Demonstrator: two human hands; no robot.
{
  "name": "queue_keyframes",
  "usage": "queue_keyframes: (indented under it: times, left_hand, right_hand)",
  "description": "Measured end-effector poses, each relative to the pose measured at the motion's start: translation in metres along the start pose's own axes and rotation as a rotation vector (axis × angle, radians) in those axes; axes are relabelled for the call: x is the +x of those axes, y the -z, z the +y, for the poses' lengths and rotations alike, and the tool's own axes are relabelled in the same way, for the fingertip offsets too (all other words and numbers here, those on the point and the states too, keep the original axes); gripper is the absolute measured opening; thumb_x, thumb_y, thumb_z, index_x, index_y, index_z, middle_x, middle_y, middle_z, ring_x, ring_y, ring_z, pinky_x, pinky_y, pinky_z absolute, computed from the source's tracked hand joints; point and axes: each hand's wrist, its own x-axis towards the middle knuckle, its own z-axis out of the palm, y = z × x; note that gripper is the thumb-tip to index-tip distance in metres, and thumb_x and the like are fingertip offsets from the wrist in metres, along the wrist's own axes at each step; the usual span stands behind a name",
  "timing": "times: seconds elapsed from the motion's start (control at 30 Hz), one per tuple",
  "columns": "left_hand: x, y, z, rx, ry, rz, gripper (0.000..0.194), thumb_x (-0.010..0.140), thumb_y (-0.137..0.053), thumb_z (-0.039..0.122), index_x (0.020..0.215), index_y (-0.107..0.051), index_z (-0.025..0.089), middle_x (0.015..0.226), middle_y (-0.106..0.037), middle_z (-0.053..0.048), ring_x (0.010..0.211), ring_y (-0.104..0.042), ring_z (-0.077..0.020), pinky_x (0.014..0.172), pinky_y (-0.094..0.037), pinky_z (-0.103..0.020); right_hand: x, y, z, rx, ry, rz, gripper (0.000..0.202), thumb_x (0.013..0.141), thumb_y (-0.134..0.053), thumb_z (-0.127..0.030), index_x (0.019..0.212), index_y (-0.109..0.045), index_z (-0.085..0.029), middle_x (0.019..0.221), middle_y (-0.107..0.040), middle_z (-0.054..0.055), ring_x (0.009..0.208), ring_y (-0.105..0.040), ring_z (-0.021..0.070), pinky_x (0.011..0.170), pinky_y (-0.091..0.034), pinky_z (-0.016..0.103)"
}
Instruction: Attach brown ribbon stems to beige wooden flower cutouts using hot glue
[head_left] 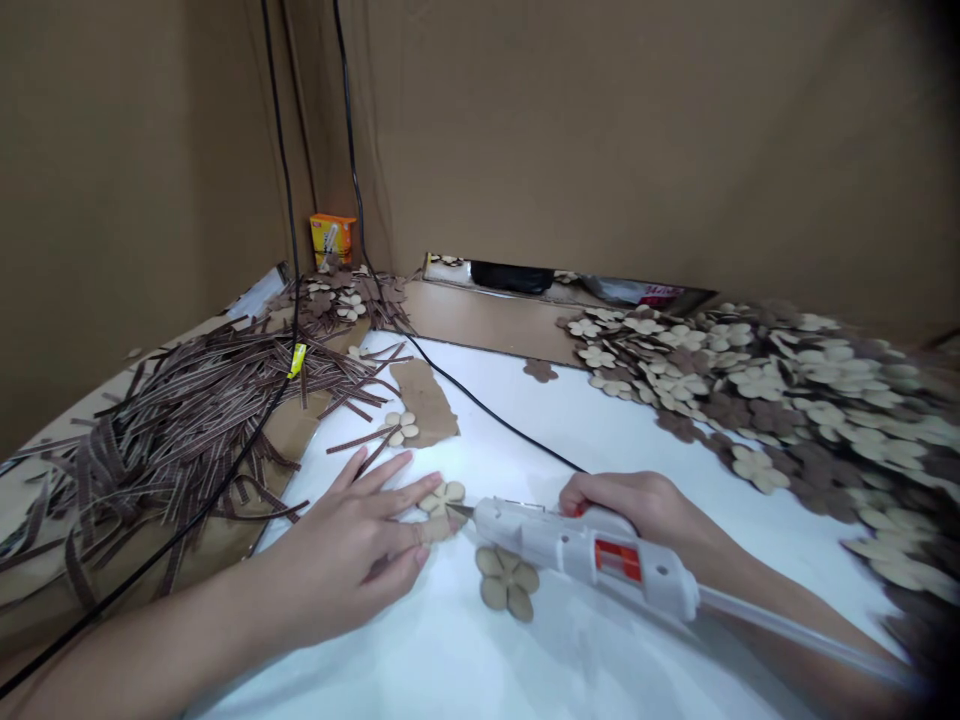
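Note:
My right hand (626,500) grips a white hot glue gun (555,540) with a clear glue stick (795,630) running out of its back. The gun's nozzle points left and meets a beige fabric flower (448,493) on the white surface. Spread out flat, my left hand (375,530) rests its fingertips at that flower's edge; one finger wears a beige wrap. A second, darker beige flower (507,582) lies just below the nozzle. Beyond my left fingers sits a cream flower (401,428) with a brown strip (356,441) by it, beside a torn cardboard piece (426,400).
Brown stitched strips (202,420) are heaped at the left. Many cream and brown flowers (757,380) pile up along the right. A black cable (480,400) crosses the white surface (360,650). Cardboard walls (600,130) enclose the back, with an orange box (332,236) in the corner.

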Motion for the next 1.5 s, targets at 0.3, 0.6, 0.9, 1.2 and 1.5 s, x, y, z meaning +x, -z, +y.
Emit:
queue_keyframes:
  times: [0.3, 0.6, 0.9, 1.2, 1.5]
  left_hand:
    - [0.001, 0.001, 0.001, 0.001, -0.011, 0.000, 0.047, 0.090, -0.042, 0.024, 0.132, -0.037, 0.044, 0.143, -0.036, 0.007, 0.135, -0.023, -0.0281, 0.107, -0.017, -0.058]
    - [0.000, 0.005, 0.004, -0.028, 0.002, 0.023, 0.043, 0.089, -0.045, 0.023, 0.128, -0.045, 0.043, 0.140, -0.040, 0.006, 0.134, -0.025, -0.0286, 0.107, -0.018, -0.057]
    - [0.001, 0.002, 0.003, -0.028, 0.011, 0.014, 0.041, 0.089, -0.044, 0.024, 0.126, -0.047, 0.043, 0.141, -0.038, 0.007, 0.135, -0.024, -0.0269, 0.107, -0.017, -0.058]
    - [0.001, 0.000, 0.004, -0.045, 0.012, 0.045, 0.032, 0.088, -0.046, 0.023, 0.111, -0.062, 0.038, 0.139, -0.041, 0.006, 0.135, -0.025, -0.0265, 0.108, -0.019, -0.055]
    - [0.002, 0.002, 0.002, -0.017, 0.000, -0.005, 0.040, 0.089, -0.044, 0.024, 0.123, -0.050, 0.045, 0.142, -0.034, 0.006, 0.136, -0.020, -0.0289, 0.104, -0.021, -0.061]
  right_hand:
    - [-0.001, -0.002, 0.002, -0.004, 0.005, -0.016, 0.013, 0.070, -0.044, -0.019, 0.080, -0.053, -0.020, 0.074, -0.064, 0.002, 0.063, -0.059, 0.0170, 0.057, -0.040, 0.027]
    - [-0.001, -0.004, 0.005, 0.014, 0.031, 0.022, 0.013, 0.069, -0.045, -0.018, 0.077, -0.054, -0.022, 0.072, -0.065, 0.001, 0.060, -0.058, 0.0162, 0.054, -0.037, 0.026]
    - [0.003, -0.001, 0.003, 0.019, -0.009, 0.006, 0.015, 0.066, -0.046, -0.016, 0.075, -0.056, -0.021, 0.064, -0.062, -0.001, 0.054, -0.055, 0.0143, 0.052, -0.037, 0.024]
    - [0.011, 0.023, -0.012, 0.219, -0.252, -0.166, 0.011, 0.075, -0.049, -0.028, 0.068, -0.054, -0.021, 0.060, -0.056, -0.002, 0.056, -0.052, 0.0146, 0.046, -0.037, 0.022]
    - [-0.001, 0.064, -0.011, 0.143, -0.212, 0.052, 0.017, 0.078, -0.049, -0.036, 0.076, -0.059, -0.022, 0.067, -0.062, 0.001, 0.061, -0.057, 0.0178, 0.052, -0.040, 0.025]
